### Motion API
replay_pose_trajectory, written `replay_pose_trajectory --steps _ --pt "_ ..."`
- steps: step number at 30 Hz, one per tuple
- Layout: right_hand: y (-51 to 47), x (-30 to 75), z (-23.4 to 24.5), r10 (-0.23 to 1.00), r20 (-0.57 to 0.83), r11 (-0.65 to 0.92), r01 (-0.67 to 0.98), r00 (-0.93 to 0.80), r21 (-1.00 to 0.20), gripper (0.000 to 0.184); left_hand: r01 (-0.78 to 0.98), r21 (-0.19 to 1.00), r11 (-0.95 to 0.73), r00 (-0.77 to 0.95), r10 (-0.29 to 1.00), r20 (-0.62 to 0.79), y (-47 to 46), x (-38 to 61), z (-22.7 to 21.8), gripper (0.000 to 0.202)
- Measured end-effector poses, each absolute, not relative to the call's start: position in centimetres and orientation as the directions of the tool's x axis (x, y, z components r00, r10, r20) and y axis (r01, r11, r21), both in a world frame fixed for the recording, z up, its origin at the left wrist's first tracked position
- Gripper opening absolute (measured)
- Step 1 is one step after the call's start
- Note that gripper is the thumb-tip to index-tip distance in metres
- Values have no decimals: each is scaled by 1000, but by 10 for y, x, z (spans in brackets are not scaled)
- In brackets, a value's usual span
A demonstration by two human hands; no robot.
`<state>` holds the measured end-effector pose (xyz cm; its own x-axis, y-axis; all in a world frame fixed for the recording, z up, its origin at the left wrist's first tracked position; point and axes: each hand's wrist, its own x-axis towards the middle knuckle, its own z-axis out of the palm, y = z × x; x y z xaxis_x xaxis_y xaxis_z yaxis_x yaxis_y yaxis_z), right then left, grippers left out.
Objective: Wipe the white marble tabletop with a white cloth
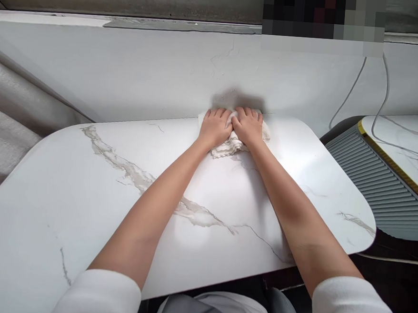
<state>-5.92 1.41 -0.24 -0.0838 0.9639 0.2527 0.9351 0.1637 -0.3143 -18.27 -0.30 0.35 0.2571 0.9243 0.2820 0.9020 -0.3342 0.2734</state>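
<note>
A crumpled white cloth [227, 146] lies at the far edge of a white marble-look table [85, 190], right against the wall. My left hand [215, 126] presses down on the cloth's left part with its fingers curled over it. Beside it and touching it, my right hand [247, 126] presses on the cloth's right part, fingers bent the same way. Both arms stretch straight out over the tabletop. Most of the cloth is hidden under the hands.
A white wall [146, 71] with a ledge runs behind the table. To the right stands a ribbed grey unit [372, 177] and a second white surface [403, 141] with cables [380, 106]. Grey fabric [3, 128] hangs at the left.
</note>
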Motion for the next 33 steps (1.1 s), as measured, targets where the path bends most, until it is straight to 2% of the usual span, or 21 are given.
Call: replay_pose_trajectory --steps 4,13,18,23,33 --pt "3 -64 -1 962 225 223 921 -155 -320 53 927 277 -255 181 947 266 -20 -187 3 45" --pt "-44 -49 1 965 181 237 919 -187 -315 55 945 205 -256 216 956 196 -63 -178 4 53" --pt "-93 -35 0 960 206 266 859 -192 -438 52 930 181 -320 288 940 183 -114 -176 3 55" --pt "-148 -24 2 965 170 260 790 -198 -555 52 919 153 -364 331 921 206 -165 -175 3 56" --pt "-239 -25 8 969 111 242 756 -221 -608 51 872 72 -484 464 864 194 -242 -182 8 58"
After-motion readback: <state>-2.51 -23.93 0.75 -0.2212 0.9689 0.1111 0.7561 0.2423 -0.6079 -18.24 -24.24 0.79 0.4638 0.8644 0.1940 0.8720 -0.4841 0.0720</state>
